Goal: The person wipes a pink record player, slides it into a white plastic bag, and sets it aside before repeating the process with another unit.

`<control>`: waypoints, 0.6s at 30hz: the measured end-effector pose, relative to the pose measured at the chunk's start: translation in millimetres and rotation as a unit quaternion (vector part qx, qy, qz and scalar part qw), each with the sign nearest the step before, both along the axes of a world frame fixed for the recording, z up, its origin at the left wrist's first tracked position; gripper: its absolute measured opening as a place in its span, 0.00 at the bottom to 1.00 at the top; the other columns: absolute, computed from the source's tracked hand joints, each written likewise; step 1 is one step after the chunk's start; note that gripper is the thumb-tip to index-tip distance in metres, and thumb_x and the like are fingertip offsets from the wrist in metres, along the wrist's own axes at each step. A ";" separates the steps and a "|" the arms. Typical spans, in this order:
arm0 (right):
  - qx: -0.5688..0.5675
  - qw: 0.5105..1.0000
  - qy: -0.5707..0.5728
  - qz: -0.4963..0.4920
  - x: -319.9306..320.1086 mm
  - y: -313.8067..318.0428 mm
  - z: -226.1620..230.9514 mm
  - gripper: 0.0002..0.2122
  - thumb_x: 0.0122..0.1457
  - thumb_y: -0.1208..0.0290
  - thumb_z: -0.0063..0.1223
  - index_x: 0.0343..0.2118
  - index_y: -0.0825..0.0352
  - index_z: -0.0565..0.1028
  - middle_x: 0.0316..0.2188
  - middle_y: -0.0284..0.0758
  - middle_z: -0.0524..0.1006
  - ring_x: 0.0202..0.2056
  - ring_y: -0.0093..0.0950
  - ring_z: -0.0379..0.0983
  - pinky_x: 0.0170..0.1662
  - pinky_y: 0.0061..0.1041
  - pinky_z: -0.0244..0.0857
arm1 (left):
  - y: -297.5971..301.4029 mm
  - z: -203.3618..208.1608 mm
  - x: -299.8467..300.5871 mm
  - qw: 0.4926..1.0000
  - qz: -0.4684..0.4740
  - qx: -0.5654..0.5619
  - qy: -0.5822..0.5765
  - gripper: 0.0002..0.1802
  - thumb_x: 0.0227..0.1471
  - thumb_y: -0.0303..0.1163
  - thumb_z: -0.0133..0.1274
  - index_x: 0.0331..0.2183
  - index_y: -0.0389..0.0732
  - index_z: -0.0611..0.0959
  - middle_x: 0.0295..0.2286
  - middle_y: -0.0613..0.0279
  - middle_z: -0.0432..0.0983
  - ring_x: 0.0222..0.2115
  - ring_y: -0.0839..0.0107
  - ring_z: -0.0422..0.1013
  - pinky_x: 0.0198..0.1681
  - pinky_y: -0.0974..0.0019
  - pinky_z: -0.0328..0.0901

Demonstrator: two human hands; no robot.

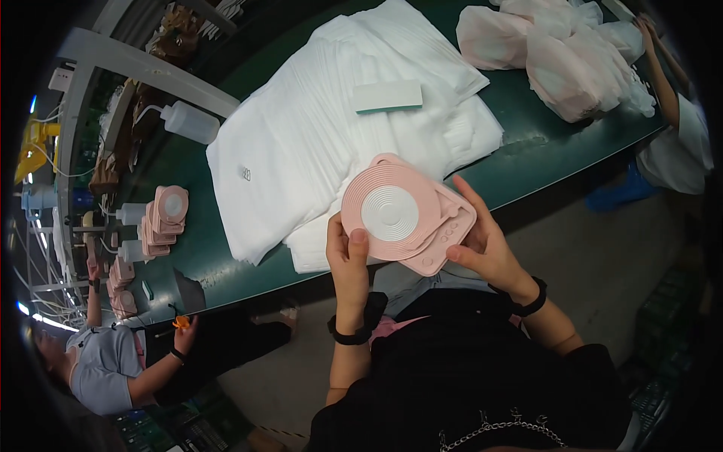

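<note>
A pink, record-player-shaped device (431, 216) is between my two hands, in front of my body at the table's near edge. It has a ridged round disc with a white ringed centre, and a flat panel with small round buttons beside it. My left hand (348, 252) grips its left edge, thumb on the front of the disc. My right hand (488, 245) is closed on the lower right corner, thumb near the buttons. The fingers behind the device are partly hidden. Just beyond it lies a big pile of thin white packing sheets (294, 135).
A white block with a green underside (388, 98) rests on the pile. Pink items in clear bags (572, 60) lie at the far right by another person's hands. A white squeeze bottle (190, 123) and stacked pink devices (162, 222) stand left, near a co-worker (113, 369).
</note>
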State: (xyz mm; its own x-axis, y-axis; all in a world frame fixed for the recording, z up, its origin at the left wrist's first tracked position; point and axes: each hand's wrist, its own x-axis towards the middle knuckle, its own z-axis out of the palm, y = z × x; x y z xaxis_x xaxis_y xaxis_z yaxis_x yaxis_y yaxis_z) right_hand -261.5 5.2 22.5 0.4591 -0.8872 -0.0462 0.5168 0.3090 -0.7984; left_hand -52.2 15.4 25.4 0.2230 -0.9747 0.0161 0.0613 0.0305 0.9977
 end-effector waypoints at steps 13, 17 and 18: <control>0.252 0.938 -0.236 0.019 -34.1 -14.6 1.0 0.34 0.53 0.56 0.49 0.59 0.69 0.53 0.45 0.45 0.70 0.40 0.35 0.73 0.36 0.32 0.74 | 0.8 10.9 91.5 0.792 0.144 -0.010 -0.593 0.17 0.51 0.25 0.49 0.45 0.34 0.73 0.44 0.50 0.71 0.45 0.56 0.66 0.50 0.61 0.59; 0.340 0.882 -0.325 -0.018 -40.3 -21.0 15.1 0.32 0.55 0.60 0.49 0.59 0.66 0.52 0.36 0.44 0.72 0.34 0.34 0.75 0.35 0.29 0.74 | 2.5 -4.9 118.6 0.755 0.122 -0.006 -0.644 0.17 0.49 0.22 0.48 0.44 0.35 0.75 0.44 0.49 0.70 0.46 0.53 0.65 0.50 0.59 0.59; 0.380 0.849 -0.366 -0.026 -40.0 -20.2 18.0 0.31 0.56 0.62 0.49 0.60 0.65 0.52 0.33 0.43 0.73 0.32 0.33 0.75 0.34 0.28 0.75 | 3.9 -9.7 123.8 0.766 0.103 -0.003 -0.634 0.17 0.49 0.21 0.48 0.44 0.36 0.76 0.44 0.49 0.70 0.47 0.53 0.65 0.50 0.58 0.59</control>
State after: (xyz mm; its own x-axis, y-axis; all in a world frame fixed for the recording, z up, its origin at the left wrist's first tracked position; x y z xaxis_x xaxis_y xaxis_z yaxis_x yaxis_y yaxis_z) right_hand -301.6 -15.1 40.4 0.5728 -0.7485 -0.3341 0.8173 0.5527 0.1631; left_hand 71.6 19.3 15.7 0.1734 -0.9198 0.3521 -0.9644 -0.0861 0.2500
